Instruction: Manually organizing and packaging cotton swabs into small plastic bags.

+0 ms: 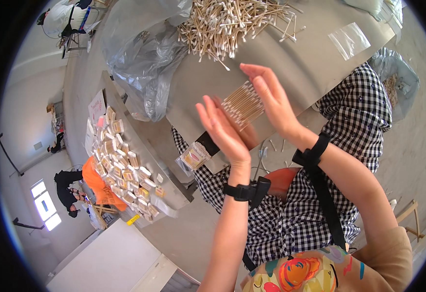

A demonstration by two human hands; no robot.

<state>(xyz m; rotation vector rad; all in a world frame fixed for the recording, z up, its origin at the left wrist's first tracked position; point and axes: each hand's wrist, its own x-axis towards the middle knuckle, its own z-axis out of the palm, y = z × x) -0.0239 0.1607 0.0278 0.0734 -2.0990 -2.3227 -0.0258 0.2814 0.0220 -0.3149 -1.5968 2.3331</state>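
Observation:
A neat layer of cotton swabs [243,104], white-tipped with wooden sticks, sits between my two hands near the table's edge. My left hand [225,131] is to its left with fingers stretched out, partly smeared by motion. On the other side is my right hand [275,100], fingers extended and slightly curved, its thumb side close to the sticks. Whether either palm presses on the swabs cannot be made out. Below my left hand, a small clear pack of swabs [195,155] is at the table's corner, next to a black object [207,142].
A big pile of loose swabs [227,24] covers the table's far side, beside a crumpled clear plastic bag [147,68]. A flat clear bag [349,41] lies at right. Many small packs [125,165] crowd a table at left. A lined bin [395,85] stands on the right.

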